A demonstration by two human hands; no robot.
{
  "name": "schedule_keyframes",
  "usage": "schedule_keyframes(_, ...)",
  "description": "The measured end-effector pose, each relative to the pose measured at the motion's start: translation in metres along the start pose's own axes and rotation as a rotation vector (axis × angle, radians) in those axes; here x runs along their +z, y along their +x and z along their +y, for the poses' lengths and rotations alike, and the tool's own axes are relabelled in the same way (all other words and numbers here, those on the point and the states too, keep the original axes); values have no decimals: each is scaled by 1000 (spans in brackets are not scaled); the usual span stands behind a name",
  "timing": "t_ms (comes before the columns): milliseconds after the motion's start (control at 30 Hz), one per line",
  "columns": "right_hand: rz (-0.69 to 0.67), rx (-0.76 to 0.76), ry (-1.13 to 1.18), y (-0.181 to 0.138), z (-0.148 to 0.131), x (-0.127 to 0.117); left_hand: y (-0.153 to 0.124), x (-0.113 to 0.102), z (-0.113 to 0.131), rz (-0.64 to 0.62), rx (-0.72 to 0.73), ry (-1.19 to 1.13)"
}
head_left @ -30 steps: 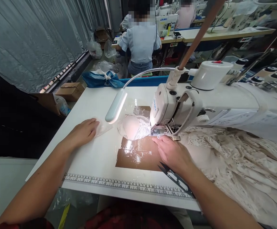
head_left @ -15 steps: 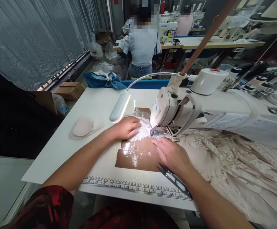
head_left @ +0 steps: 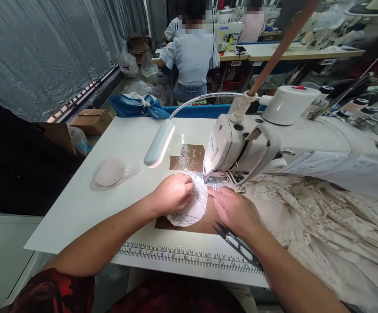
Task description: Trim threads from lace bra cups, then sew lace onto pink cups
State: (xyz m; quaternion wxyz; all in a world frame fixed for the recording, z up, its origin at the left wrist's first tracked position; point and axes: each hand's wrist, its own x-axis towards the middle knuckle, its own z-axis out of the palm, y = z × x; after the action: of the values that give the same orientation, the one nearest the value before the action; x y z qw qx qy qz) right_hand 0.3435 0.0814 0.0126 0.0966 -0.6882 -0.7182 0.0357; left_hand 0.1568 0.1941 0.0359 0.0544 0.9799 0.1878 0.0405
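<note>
A round white lace fabric piece (head_left: 199,204) lies by the needle of the white sewing machine (head_left: 226,145), one edge close to the presser foot (head_left: 208,180). My left hand (head_left: 175,193) is closed on its left part, fingers curled in a pinch. My right hand (head_left: 236,208) rests just right of it, fingers stretched forward and low, the fingertips at the lace edge. A short bit of lace trim (head_left: 220,186) shows beside those fingers. Black thread snips (head_left: 237,247) lie on the table, partly hidden under my right wrist.
Brown tape (head_left: 172,224) covers the table around the needle, and a printed ruler (head_left: 189,256) runs along the front edge. Round pads in a clear bag (head_left: 109,171) lie left. A lamp (head_left: 159,143) overhangs the table. Gathered cream lace fabric (head_left: 319,217) fills the right. A person (head_left: 193,56) sits ahead.
The round lace piece has swung toward me and now lies flat over the brown tape. My left hand has moved slightly nearer and curled from flat to closed. My right hand has hardly moved.
</note>
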Motion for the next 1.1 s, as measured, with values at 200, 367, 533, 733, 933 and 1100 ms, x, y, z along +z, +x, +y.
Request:
schedule_keyframes(200, 39, -8, 34, 0, 2, 3, -2, 12, 0, 22, 42, -40)
schedule_keyframes(367, 79, -11, 94, 0, 3, 4, -1, 15, 0, 54, 147, -71)
schedule_keyframes(533, 63, -15, 63, 0, 3, 5, 4, 19, -2, 44, 223, -26)
schedule_keyframes(733, -16, -33, -32, 2, -1, 4, 5, 16, -4, -5, 268, 17)
schedule_keyframes(933, -46, -30, -112, 2, -4, 1, 7, 15, -5, -29, 284, 5)
schedule_keyframes(1100, -12, -64, -109, 1, -3, 3, 4, 19, -5, 14, 258, -29)
